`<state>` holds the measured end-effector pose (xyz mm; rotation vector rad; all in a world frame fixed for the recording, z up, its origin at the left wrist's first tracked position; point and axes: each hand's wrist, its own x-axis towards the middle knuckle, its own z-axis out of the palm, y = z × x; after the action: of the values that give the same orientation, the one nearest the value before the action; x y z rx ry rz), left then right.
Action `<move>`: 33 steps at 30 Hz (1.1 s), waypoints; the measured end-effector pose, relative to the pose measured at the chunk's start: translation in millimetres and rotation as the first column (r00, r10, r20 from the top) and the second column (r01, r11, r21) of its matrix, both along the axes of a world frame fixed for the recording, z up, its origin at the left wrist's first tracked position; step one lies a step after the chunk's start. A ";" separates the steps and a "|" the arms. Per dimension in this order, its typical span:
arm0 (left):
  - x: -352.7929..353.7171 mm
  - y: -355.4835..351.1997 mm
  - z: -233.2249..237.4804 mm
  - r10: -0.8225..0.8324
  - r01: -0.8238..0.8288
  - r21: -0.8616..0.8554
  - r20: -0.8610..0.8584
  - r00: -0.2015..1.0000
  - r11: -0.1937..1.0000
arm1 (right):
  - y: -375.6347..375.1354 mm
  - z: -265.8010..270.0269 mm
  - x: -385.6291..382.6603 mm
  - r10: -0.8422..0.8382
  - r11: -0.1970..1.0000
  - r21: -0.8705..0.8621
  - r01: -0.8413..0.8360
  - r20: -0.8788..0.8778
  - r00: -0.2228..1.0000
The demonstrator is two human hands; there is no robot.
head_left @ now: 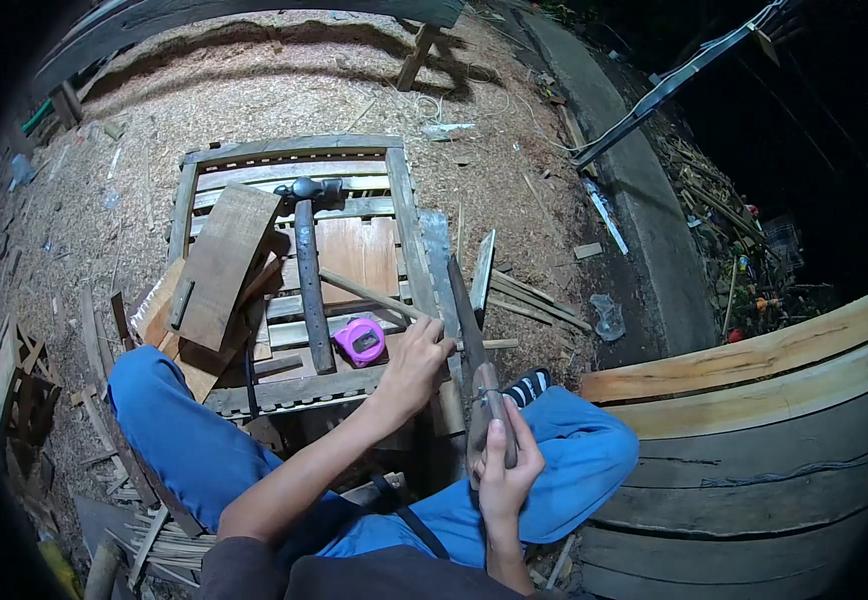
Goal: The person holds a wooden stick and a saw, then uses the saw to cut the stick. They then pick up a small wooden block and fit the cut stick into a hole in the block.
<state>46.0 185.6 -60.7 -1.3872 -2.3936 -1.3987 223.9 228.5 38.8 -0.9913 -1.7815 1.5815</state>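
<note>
My left hand (417, 368) has its fingers closed round the near end of a thin wooden stick (362, 290), which slants over the slatted frame. My right hand (506, 470) is wrapped round the wooden handle of a long-bladed knife (468, 310), whose dark blade points away from me. Just left of my left hand lies a pink tape measure (361, 341). A hammer (310, 270) rests on the slatted wooden frame (294, 148), its head at the far side. Beside it a wide board (222, 262) leans over other wood pieces.
Wooden planks (744, 440) form a bench at the right. Split sticks (169, 548) lie at the lower left, and more wood scraps (29, 385) at the far left. A long beam (244, 18) crosses the top. Sawdust covers the ground.
</note>
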 end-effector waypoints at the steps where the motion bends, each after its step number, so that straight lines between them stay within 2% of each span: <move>1: -0.2 -0.6 0.5 -0.001 0.001 -0.002 0.005 1.000 1.000 | 1.4 -2.6 -1.8 0.010 1.000 -0.018 -0.010 0.002 1.000; 3: -1.5 -0.6 1.7 0.000 0.000 0.015 -0.003 1.000 1.000 | 2.4 -8.9 -4.1 0.022 0.999 -0.041 -0.022 0.003 1.000; 5: -0.2 -0.2 1.8 -0.006 0.006 0.035 -0.003 1.000 0.999 | 1.1 -14.3 -0.1 0.007 0.997 0.077 -0.009 0.035 0.999; 7: 0.1 0.7 3.4 0.010 -0.010 -0.005 -0.015 1.000 1.000 | -1.1 -15.0 5.9 -0.004 0.997 0.076 0.001 0.040 0.999; 11: 1.1 3.4 3.0 0.032 -0.031 0.018 -0.033 0.999 0.999 | -10.9 -6.2 32.2 0.010 0.995 0.093 -0.019 0.101 0.995; 14: 0.6 3.4 1.3 0.027 -0.026 0.040 -0.032 0.999 0.999 | -15.7 12.4 42.3 -0.008 0.999 0.033 0.003 0.135 0.991; 16: 0.3 4.5 0.6 0.013 -0.012 0.038 -0.017 1.000 0.999 | -10.2 5.1 40.2 -0.018 1.000 0.011 0.017 0.141 0.990; 18: 0.0 5.1 1.7 0.012 -0.011 0.028 -0.011 1.000 1.000 | 1.0 -10.7 21.6 0.047 0.976 0.205 -0.069 0.113 0.993; 19: 1.3 5.1 2.7 0.009 -0.009 0.018 -0.006 1.000 1.000 | -0.6 -4.9 19.5 0.042 0.977 0.204 -0.063 0.110 0.993; 21: -0.7 3.3 5.8 0.015 -0.015 0.014 -0.006 1.000 1.000 | -5.2 12.0 11.6 0.036 0.996 0.078 -0.046 0.129 0.991; 23: 3.5 2.7 5.3 0.011 -0.011 0.011 0.007 1.000 1.000 | -7.7 10.8 27.8 0.039 0.994 0.100 -0.052 0.125 0.991; 25: 3.3 3.5 2.8 0.028 -0.028 -0.006 -0.037 0.999 1.000 | -12.4 15.0 46.4 0.010 0.999 0.041 -0.016 0.150 0.989; 27: 1.3 -0.1 3.3 0.007 -0.007 0.006 -0.022 1.000 1.000 | -12.2 8.9 51.3 -0.014 0.996 0.088 0.003 0.121 0.993; 29: 0.3 -1.2 3.7 -0.014 0.014 0.017 -0.016 1.000 1.000 | -12.6 11.9 40.1 -0.044 0.997 -0.059 0.049 0.090 0.995; 33: 0.5 -3.0 2.8 -0.005 0.006 0.037 -0.016 1.000 0.999 | 2.2 -4.9 14.3 -0.026 0.999 0.035 0.025 0.046 0.999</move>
<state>46.4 182.7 -57.9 -1.3920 -2.3433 -1.4200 238.2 230.6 33.9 -1.0382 -1.8142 1.5189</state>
